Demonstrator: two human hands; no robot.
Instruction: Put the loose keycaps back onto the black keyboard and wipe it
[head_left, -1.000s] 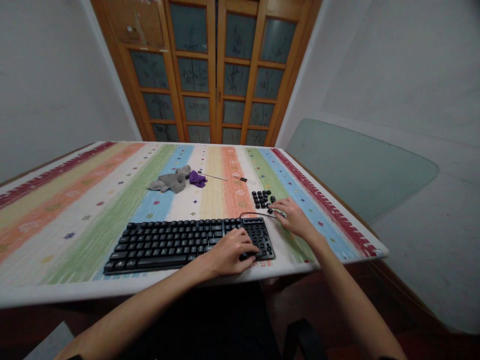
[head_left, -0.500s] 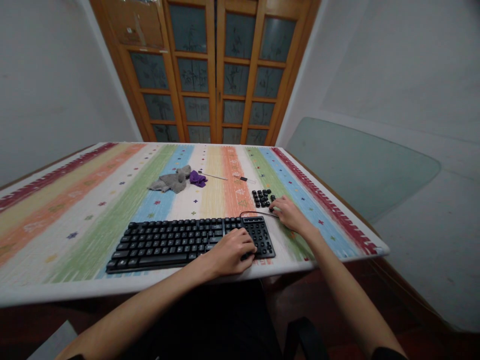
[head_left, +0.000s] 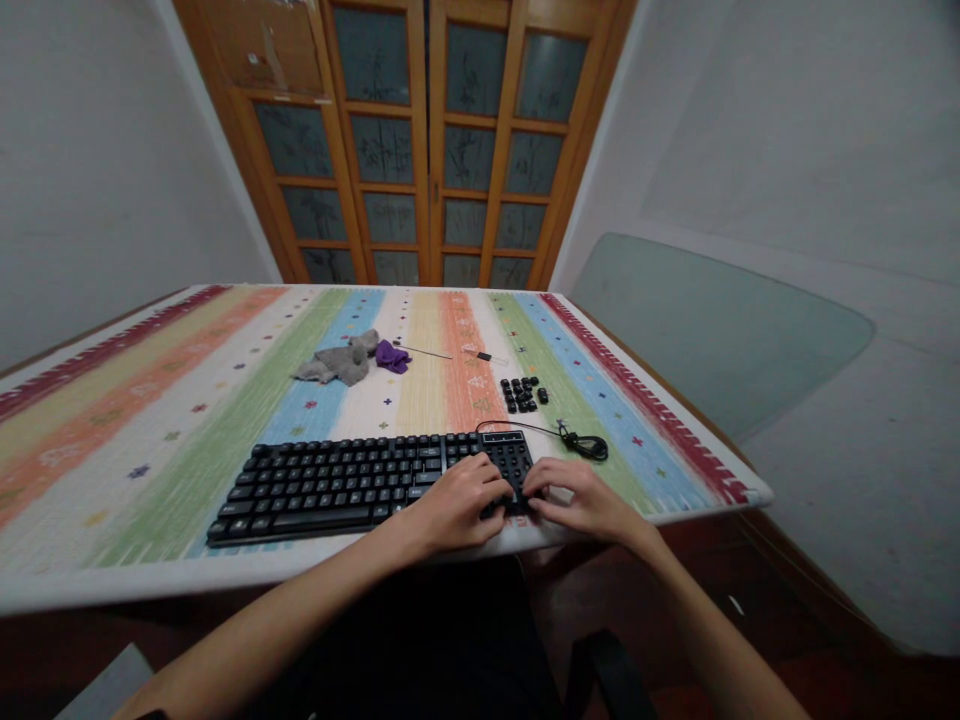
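Since the earlier frame our right hand (head_left: 581,503) has come back from the loose keycaps (head_left: 523,394) to the keyboard (head_left: 360,482), which lies on the striped counter (head_left: 150,420) near its front edge. Left hand (head_left: 457,505), fingers curled, rests on the number pad. Right hand touches its right corner; whether it pinches anything, we cannot tell. Coiled cable (head_left: 585,443) lies beyond.

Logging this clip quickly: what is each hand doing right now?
Left hand: curled on the keyboard, beside its number pad; grip cannot be told.
Right hand: fingers on the pad's right edge; cannot be told.
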